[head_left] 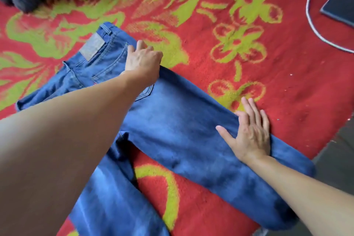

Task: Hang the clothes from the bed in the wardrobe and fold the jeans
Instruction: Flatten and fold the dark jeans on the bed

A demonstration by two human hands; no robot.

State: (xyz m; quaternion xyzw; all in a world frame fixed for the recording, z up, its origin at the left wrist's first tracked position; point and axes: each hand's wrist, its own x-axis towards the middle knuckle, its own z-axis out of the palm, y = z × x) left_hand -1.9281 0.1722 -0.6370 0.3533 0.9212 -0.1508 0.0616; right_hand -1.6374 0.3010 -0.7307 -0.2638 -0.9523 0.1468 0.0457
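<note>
Blue jeans (172,130) flat under left hand (142,60), right hand (251,136).

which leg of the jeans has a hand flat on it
The leg stretching rightward: the right hand lies flat on it. The other leg, toward the bottom edge, bears no hand.

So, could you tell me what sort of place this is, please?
Probably a home bedroom: blue jeans lie spread on a red flowered blanket, with a phone and a looped cable nearby.
</note>
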